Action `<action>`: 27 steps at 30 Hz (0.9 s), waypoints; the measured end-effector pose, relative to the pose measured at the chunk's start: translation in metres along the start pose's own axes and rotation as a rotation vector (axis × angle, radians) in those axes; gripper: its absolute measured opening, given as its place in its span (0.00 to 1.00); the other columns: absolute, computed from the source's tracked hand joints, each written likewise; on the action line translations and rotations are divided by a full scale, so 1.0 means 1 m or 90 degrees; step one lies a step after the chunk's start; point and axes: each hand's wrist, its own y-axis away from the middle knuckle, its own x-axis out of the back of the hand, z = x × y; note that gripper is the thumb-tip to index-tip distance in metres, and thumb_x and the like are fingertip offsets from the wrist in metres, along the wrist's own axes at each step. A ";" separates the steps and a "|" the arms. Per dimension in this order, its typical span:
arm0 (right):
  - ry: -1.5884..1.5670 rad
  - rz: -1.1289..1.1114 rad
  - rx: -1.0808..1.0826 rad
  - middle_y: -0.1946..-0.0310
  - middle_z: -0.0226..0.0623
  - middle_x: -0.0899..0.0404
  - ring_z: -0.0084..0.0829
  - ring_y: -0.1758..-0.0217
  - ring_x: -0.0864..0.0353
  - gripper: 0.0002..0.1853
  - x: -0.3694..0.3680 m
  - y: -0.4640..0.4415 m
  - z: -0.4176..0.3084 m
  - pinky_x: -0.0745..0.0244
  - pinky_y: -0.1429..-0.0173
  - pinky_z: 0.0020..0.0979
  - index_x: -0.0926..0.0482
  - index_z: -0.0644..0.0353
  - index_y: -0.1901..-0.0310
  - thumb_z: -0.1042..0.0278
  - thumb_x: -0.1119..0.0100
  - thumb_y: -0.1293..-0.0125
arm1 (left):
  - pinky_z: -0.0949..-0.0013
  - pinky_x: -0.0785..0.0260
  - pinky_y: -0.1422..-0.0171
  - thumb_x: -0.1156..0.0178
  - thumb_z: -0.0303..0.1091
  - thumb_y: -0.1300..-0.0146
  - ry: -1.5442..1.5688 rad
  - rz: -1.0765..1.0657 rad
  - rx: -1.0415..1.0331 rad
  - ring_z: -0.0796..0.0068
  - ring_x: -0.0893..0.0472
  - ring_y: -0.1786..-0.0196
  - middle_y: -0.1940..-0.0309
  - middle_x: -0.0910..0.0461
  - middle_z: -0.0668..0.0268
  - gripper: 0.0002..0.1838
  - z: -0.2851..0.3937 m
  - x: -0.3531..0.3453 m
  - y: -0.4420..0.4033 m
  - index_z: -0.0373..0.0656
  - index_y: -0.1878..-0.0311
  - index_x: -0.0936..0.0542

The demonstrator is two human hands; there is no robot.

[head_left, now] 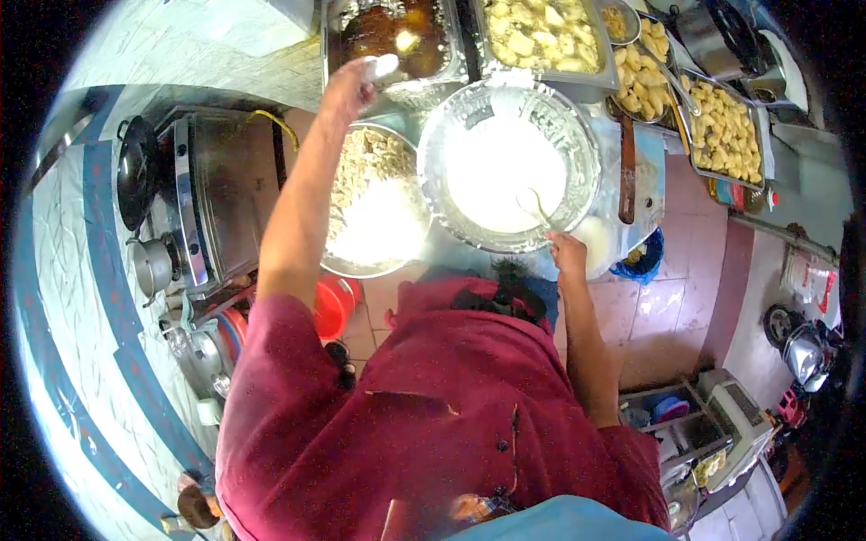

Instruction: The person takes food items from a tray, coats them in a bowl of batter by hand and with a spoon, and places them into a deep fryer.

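My left hand [352,86] is closed around a white batter-coated piece [384,65], which it holds above the near edge of a pan of dark oil [379,32]. A small pale lump floats in that oil. My right hand [568,254] grips the handle of a spoon [534,209] at the near right rim of a large round bowl [435,194]. White batter [501,171] fills the bowl and streaks its inner wall; the spoon's far end reaches into it. Left of this bowl, below my left forearm, stands a wide basin of pale cut pieces [370,162], partly washed out by glare.
A second pan [591,74] at the top holds pale yellow pieces in oil. Golden pieces lie in a bowl [642,86] and on a tray [756,149] at the right. A red bucket [334,308] and a stove [221,194] stand left. A blue-lined bin [651,257] sits right.
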 end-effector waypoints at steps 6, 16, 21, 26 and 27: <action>0.050 0.034 0.027 0.83 0.24 0.31 0.16 0.80 0.37 0.11 0.002 0.001 -0.008 0.44 0.75 0.20 0.16 0.66 0.62 0.68 0.43 0.39 | 0.69 0.29 0.71 0.38 0.41 0.44 -0.489 0.024 -0.140 0.74 0.23 0.76 0.73 0.19 0.64 0.17 0.015 0.023 -0.061 0.46 0.52 0.18; 0.056 0.024 0.077 0.83 0.24 0.31 0.16 0.82 0.40 0.09 0.003 -0.010 -0.001 0.47 0.77 0.20 0.16 0.63 0.66 0.68 0.43 0.41 | 0.72 0.30 0.67 0.43 0.38 0.38 -0.568 0.120 -0.166 0.79 0.24 0.73 0.66 0.17 0.65 0.19 0.014 0.070 0.091 0.39 0.48 0.20; 0.085 -0.008 0.103 0.84 0.22 0.34 0.14 0.85 0.43 0.09 -0.012 -0.006 -0.006 0.52 0.80 0.19 0.16 0.62 0.65 0.67 0.42 0.41 | 0.64 0.27 0.58 0.40 0.43 0.45 -0.656 0.271 -0.038 0.66 0.18 0.64 0.66 0.17 0.56 0.22 -0.102 0.172 0.126 0.43 0.49 0.19; 0.151 -0.027 0.112 0.82 0.25 0.30 0.17 0.79 0.36 0.10 -0.014 -0.011 -0.004 0.42 0.74 0.21 0.16 0.65 0.64 0.68 0.44 0.37 | 0.56 0.28 0.47 0.41 0.45 0.49 -0.871 0.371 0.112 0.51 0.20 0.51 0.56 0.19 0.51 0.22 -0.145 0.162 0.170 0.47 0.52 0.20; 0.150 -0.024 0.118 0.82 0.25 0.29 0.17 0.79 0.36 0.10 -0.015 -0.009 -0.004 0.42 0.74 0.21 0.16 0.65 0.64 0.67 0.44 0.37 | 0.55 0.28 0.48 0.42 0.44 0.48 -0.897 0.372 0.108 0.50 0.20 0.51 0.56 0.19 0.50 0.21 -0.150 0.160 0.173 0.46 0.53 0.19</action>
